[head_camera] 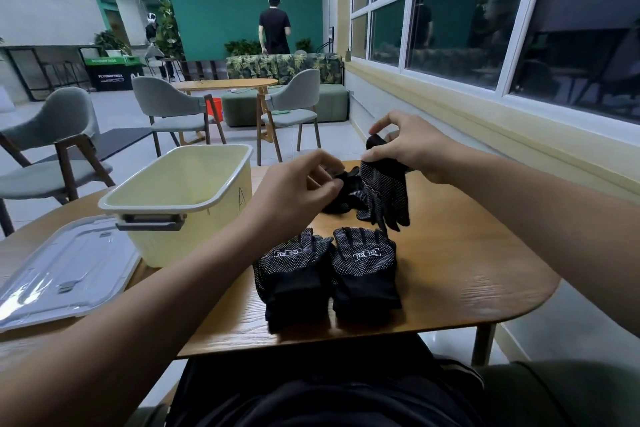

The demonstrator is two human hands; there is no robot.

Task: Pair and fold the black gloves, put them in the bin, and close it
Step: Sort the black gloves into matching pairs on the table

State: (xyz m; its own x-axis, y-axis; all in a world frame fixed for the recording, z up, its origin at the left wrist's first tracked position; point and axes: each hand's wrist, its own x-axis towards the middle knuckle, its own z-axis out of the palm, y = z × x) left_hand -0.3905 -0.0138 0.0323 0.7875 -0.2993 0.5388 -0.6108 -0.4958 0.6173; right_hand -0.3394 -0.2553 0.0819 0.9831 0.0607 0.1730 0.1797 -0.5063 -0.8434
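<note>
My right hand [401, 146] pinches the cuff of a black dotted glove [384, 194] that hangs fingers-down above the wooden table [467, 270]. My left hand [294, 191] grips another black glove [341, 191], bunched on the table beside the hanging one. Two more black gloves lie flat and side by side near the front edge, one on the left [294, 274] and one on the right [365, 270], each apparently a stack. The pale yellow bin [180, 198] stands open to the left, nothing visible inside. Its clear lid [65, 270] lies flat at the front left.
Grey chairs [59, 149] and another wooden table [225, 84] stand beyond the bin. A wall with large windows [485, 28] runs along the right. Two people stand far back in the room. My lap in dark clothing shows below the table's front edge.
</note>
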